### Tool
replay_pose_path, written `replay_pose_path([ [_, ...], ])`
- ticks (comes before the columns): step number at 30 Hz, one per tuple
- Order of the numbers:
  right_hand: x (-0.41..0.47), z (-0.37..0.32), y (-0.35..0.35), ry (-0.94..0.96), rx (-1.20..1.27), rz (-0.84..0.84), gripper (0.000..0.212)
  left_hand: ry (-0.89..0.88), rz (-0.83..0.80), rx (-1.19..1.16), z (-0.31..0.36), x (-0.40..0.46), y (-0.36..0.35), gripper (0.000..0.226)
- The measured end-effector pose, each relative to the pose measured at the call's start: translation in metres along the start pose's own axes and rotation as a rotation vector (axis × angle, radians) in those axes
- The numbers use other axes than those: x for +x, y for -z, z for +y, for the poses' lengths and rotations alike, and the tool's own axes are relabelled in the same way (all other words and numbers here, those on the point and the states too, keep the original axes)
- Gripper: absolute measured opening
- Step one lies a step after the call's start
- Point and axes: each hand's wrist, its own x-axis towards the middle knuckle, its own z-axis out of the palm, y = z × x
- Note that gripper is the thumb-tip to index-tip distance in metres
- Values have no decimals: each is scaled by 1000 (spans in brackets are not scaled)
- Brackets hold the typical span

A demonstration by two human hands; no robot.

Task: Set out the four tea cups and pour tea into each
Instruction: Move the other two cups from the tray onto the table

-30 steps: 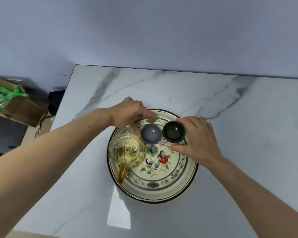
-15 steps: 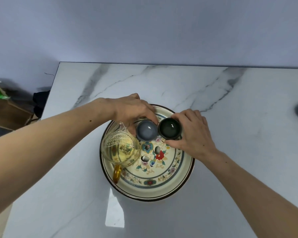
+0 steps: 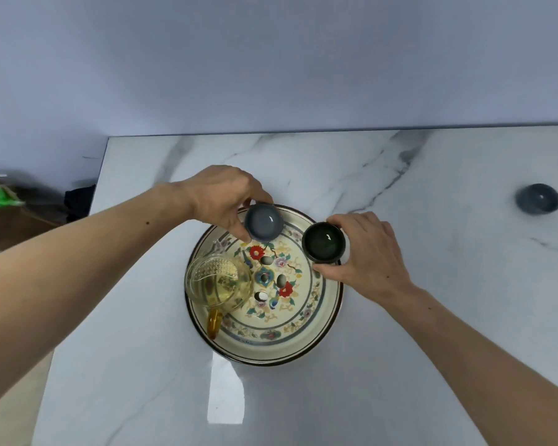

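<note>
My left hand [image 3: 221, 197] grips a small blue-grey cup [image 3: 264, 221], held above the far rim of the flowered round tray [image 3: 316, 333]. My right hand [image 3: 369, 255] grips a dark green cup [image 3: 323, 242] over the tray's right rim. Both cups look lifted and empty. A glass pitcher [image 3: 219, 283] of yellow tea with an amber handle stands on the tray's left side. Another blue-grey cup [image 3: 538, 199] sits on the marble table far to the right. A fourth cup is not in view.
The white marble table [image 3: 432, 317] meets a pale wall at the back; its left edge runs near my left forearm. Beyond that edge lie a brown cardboard box [image 3: 10, 226] with green tape and a dark object on the floor.
Both hands have lifted their cups off the tray's middle and moved them apart, the blue-grey one toward the far rim, the green one to the right. The view has shifted, showing the cup at far right.
</note>
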Motion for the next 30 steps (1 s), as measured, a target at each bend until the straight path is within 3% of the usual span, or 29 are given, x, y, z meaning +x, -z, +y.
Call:
replay_pose_path([
  [12, -69, 90, 107, -131, 0, 112, 67, 81, 181, -44, 134, 64, 50, 62],
  [20, -111, 192, 164, -165, -30, 100, 66, 168, 192, -145, 243, 144, 34, 58],
  [30, -119, 303, 198, -247, -65, 130, 64, 168, 184, -195, 305, 240, 43, 55],
])
